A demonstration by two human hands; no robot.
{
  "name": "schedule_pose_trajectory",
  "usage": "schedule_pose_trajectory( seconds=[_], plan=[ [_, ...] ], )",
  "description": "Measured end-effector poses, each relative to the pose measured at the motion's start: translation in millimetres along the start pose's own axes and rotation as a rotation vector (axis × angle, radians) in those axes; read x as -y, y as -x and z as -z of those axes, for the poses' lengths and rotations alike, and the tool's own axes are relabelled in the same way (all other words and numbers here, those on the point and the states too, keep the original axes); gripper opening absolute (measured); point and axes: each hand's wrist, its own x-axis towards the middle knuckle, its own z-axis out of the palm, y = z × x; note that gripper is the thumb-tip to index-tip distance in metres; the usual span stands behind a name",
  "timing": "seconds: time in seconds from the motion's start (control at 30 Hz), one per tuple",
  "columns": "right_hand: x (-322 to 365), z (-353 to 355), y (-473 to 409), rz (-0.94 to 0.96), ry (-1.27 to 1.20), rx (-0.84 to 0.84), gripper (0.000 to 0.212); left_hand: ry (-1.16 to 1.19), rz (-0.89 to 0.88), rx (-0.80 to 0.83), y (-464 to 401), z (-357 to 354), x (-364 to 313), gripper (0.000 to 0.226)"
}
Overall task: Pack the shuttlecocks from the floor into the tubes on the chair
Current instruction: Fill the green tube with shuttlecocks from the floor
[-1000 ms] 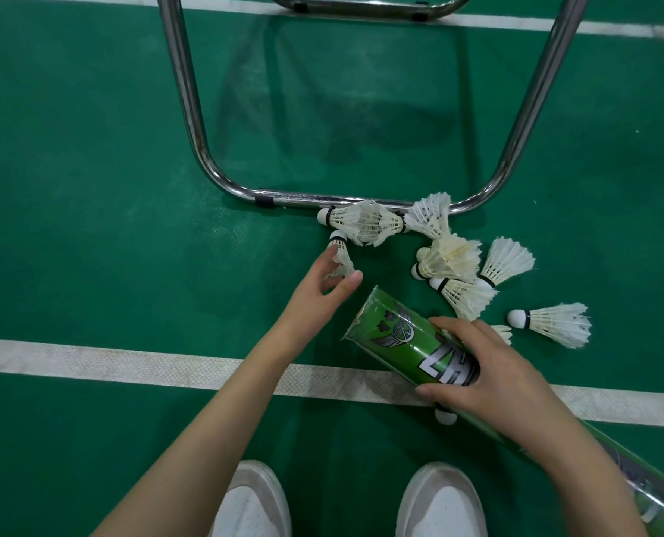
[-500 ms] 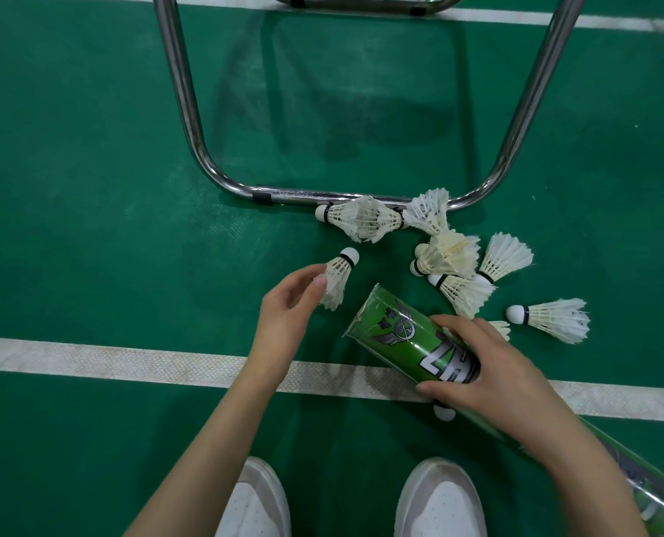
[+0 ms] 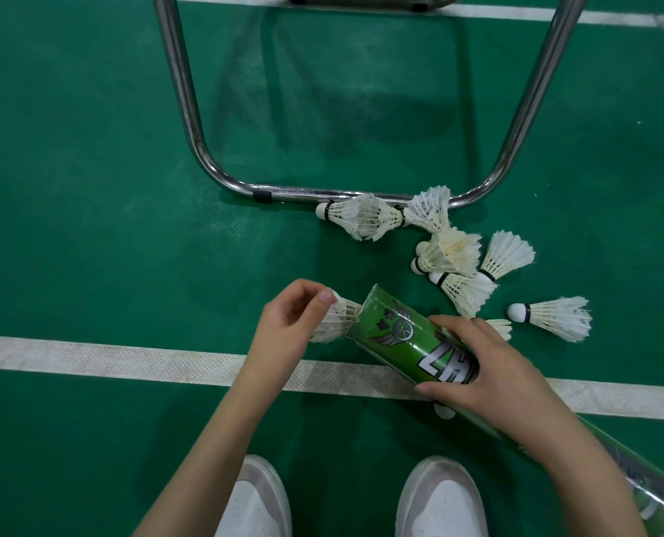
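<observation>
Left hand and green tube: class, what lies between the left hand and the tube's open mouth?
In the head view, one shuttlecock bridges them: the left hand pinches it at the tube mouth, which the right hand grips.

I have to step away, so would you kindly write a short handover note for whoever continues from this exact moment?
Left hand: pinches a shuttlecock at the open mouth of the green tube, feather skirt against the rim; not yet inside.
Right hand: grips the tube partway along, holding it tilted above the floor.
Left to do: the loose shuttlecocks on the green floor, clustered by the chrome chair frame, plus one cork showing under the tube.
How many the tube already holds cannot be told.
</observation>
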Motion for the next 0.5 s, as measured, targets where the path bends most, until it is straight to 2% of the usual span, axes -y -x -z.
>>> schedule_pose_trajectory(
  seconds=[0.13,0.3,0.5],
  plan=[
    [2.5,-1.6,-0.3,0.009,0.0,0.006,0.073,0.04,0.015,0.105,1.0,-6.6,-0.2,0.003],
    [2.4,-2.6,0.1,0.021,-0.01,0.007,0.074,0.016,0.033,0.191,3.9,-9.7,1.4,0.041],
    [1.4,-2.0,0.8,0.028,-0.031,0.011,0.073,-0.048,0.029,0.2,5.8,-13.1,0.2,0.057]
  ],
)
